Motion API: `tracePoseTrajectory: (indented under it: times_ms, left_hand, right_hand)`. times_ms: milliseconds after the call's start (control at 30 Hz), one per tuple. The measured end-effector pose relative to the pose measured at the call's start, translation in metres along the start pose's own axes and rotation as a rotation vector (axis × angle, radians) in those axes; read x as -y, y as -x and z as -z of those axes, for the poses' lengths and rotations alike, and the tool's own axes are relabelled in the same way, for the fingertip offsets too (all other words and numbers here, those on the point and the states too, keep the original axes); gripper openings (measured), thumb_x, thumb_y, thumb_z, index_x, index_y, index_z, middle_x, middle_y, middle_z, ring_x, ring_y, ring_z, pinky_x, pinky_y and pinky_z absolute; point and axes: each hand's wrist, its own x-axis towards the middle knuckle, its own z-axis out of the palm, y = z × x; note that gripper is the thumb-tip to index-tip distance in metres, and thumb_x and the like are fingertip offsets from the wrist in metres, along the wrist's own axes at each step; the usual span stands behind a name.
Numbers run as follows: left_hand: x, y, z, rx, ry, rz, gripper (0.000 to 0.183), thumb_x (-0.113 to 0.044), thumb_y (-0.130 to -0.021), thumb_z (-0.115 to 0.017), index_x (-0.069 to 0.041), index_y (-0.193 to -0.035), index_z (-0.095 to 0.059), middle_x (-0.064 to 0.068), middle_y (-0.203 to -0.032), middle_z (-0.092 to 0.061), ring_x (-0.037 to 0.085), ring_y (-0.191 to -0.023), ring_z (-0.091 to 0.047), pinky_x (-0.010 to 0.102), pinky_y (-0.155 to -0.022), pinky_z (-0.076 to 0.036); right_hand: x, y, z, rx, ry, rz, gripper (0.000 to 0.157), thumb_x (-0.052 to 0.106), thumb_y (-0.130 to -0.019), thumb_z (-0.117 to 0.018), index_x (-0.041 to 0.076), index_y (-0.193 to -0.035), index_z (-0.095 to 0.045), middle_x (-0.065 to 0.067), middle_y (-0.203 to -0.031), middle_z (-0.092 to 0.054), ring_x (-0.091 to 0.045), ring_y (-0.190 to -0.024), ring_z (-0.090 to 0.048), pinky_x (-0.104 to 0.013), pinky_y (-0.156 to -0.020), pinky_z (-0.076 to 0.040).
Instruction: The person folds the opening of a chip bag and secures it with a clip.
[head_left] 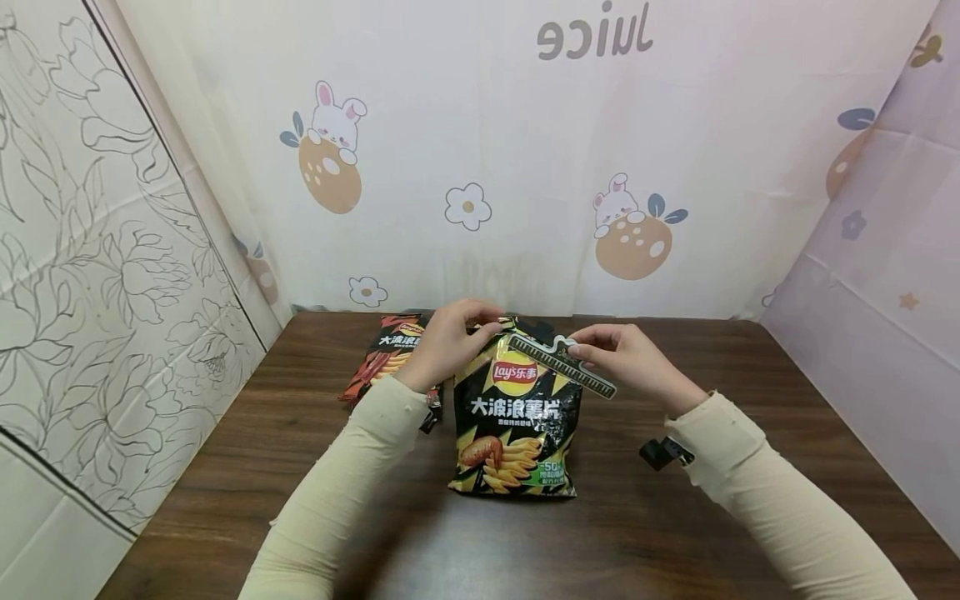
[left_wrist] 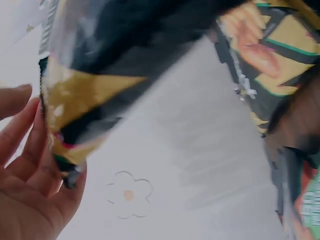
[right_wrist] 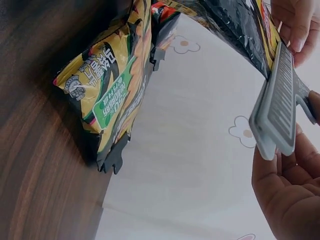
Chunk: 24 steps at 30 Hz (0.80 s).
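Observation:
A black and yellow chip bag [head_left: 517, 417] stands upright on the table. My left hand [head_left: 457, 337] grips its top left corner; in the left wrist view, that hand's fingers [left_wrist: 37, 165] lie along the bag's edge. My right hand [head_left: 630, 358] pinches the handle of a long sealing clip [head_left: 562, 364] with piano-key stripes. The clip slants over the bag's top right part, its outer end sticking out past the side. In the right wrist view, the clip [right_wrist: 275, 105] has its two bars parted at the near end, and its far end meets the bag's top edge.
A red and black chip bag [head_left: 386, 358] lies behind on the left. Another yellow and black bag [right_wrist: 105, 85] rests on the wooden table [right_wrist: 45, 165], with a dark clip-like piece [right_wrist: 114, 156] at its end. A printed curtain [head_left: 480, 125] hangs along the table's back edge.

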Motion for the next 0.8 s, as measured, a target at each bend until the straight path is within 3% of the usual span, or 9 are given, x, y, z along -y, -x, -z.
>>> tracePoseTrajectory:
  times_ms: [167, 267, 467, 667, 800]
  left_hand:
    - [0.012, 0.008, 0.000, -0.089, 0.071, 0.069, 0.029, -0.019, -0.096, -0.065, -0.011, -0.124, -0.066, 0.007, -0.115, -0.069, 0.018, -0.102, -0.066, 0.036, -0.087, -0.055]
    - [0.020, 0.013, 0.002, -0.109, 0.185, 0.131, 0.034, -0.020, -0.096, -0.065, -0.012, -0.129, -0.063, 0.008, -0.116, -0.068, 0.020, -0.102, -0.065, 0.038, -0.086, -0.054]
    - [0.035, 0.024, 0.005, -0.104, 0.426, 0.224, 0.044, -0.027, -0.096, -0.065, -0.015, -0.137, -0.055, 0.014, -0.127, -0.062, 0.024, -0.114, -0.061, 0.043, -0.096, -0.050]
    - [0.042, 0.039, 0.000, -0.075, 0.503, 0.359, 0.055, -0.042, -0.092, -0.068, -0.026, -0.141, -0.049, 0.003, -0.136, -0.056, 0.022, -0.125, -0.054, 0.048, -0.103, -0.045]
    - [0.044, 0.050, -0.008, -0.063, 0.560, 0.431, 0.062, -0.040, -0.091, -0.069, -0.022, -0.146, -0.044, 0.006, -0.145, -0.048, 0.027, -0.134, -0.048, 0.048, -0.109, -0.041]
  right_hand:
    - [-0.002, 0.001, -0.001, -0.006, -0.020, 0.004, 0.040, 0.039, -0.094, -0.065, 0.007, -0.119, -0.067, -0.013, -0.109, -0.068, -0.015, -0.090, -0.065, -0.028, -0.079, -0.057]
    - [-0.002, 0.001, -0.001, -0.009, -0.022, 0.006, 0.040, 0.039, -0.094, -0.065, 0.007, -0.119, -0.067, -0.013, -0.108, -0.068, -0.014, -0.089, -0.065, -0.028, -0.078, -0.057]
    - [-0.004, 0.002, -0.002, -0.018, -0.017, 0.010, 0.040, 0.039, -0.094, -0.066, 0.007, -0.118, -0.068, -0.013, -0.106, -0.068, -0.015, -0.087, -0.065, -0.027, -0.077, -0.056]
    - [-0.005, 0.001, -0.003, -0.023, -0.033, 0.014, 0.039, 0.038, -0.094, -0.066, 0.006, -0.118, -0.068, -0.013, -0.108, -0.068, -0.014, -0.088, -0.065, -0.028, -0.078, -0.057]
    - [-0.005, 0.002, -0.004, -0.030, -0.042, 0.015, 0.039, 0.037, -0.094, -0.066, 0.006, -0.118, -0.068, -0.014, -0.109, -0.068, -0.013, -0.088, -0.065, -0.028, -0.078, -0.056]
